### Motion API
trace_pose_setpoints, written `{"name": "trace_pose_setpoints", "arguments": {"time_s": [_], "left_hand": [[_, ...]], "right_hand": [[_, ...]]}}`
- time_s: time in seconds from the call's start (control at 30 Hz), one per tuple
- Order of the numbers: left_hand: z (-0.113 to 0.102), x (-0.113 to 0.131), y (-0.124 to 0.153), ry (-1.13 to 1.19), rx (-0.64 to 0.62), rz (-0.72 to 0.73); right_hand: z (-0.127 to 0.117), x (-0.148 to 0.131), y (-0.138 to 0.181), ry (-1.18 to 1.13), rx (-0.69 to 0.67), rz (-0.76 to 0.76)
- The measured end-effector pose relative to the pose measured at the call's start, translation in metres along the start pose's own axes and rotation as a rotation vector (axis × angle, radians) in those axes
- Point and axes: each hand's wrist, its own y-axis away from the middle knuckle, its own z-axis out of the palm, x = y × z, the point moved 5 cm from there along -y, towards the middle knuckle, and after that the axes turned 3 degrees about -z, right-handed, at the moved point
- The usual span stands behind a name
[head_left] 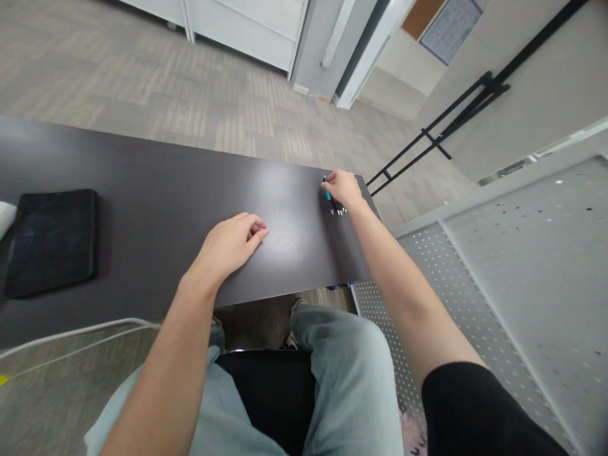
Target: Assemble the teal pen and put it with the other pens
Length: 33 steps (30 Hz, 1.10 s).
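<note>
Near the right end of the dark desk, several pens lie side by side with their metal tips toward me. One has a light blue part, another shows red. My right hand is over their far ends, thumb and fingers closed at the pen on the left of the group; the hand hides much of the others. My left hand rests on the desk left of the pens, its fingers loosely curled and the thumb a little apart, holding nothing.
A black tablet-like slab lies on the desk at far left, beside a white object cut off by the frame. A white cable runs along the front edge. Grey perforated panels stand at the right, near a black metal frame.
</note>
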Motion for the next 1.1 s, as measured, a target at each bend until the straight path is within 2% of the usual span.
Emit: {"name": "trace_pose_setpoints", "arguments": {"time_s": [0.17,0.37,0.5,0.6,0.67,0.73,0.87,1.1], "left_hand": [[-0.003,0.005,0.002,0.025,-0.005,-0.019],[-0.003,0.006,0.002,0.023,-0.001,-0.014],[-0.004,0.009,0.001,0.035,-0.010,-0.005],[-0.005,0.010,-0.001,-0.011,-0.037,-0.017],[-0.004,0.009,-0.002,-0.064,-0.013,-0.012],[-0.002,0.006,-0.001,-0.116,0.043,-0.032],[0.001,0.004,0.006,-0.189,0.177,-0.105],[-0.009,0.016,0.017,-0.212,0.209,-0.130]], "right_hand": [[0.002,-0.002,0.010,0.111,0.006,-0.010],[0.006,-0.002,0.044,0.102,0.036,-0.096],[0.012,-0.001,0.103,-0.036,0.083,-0.217],[0.027,0.003,0.165,-0.090,0.017,-0.332],[0.038,0.011,0.198,-0.090,-0.015,-0.331],[0.045,0.018,0.216,-0.113,-0.002,-0.287],[0.051,0.020,0.217,-0.088,0.003,-0.221],[0.049,0.014,0.212,-0.075,-0.003,-0.178]]}}
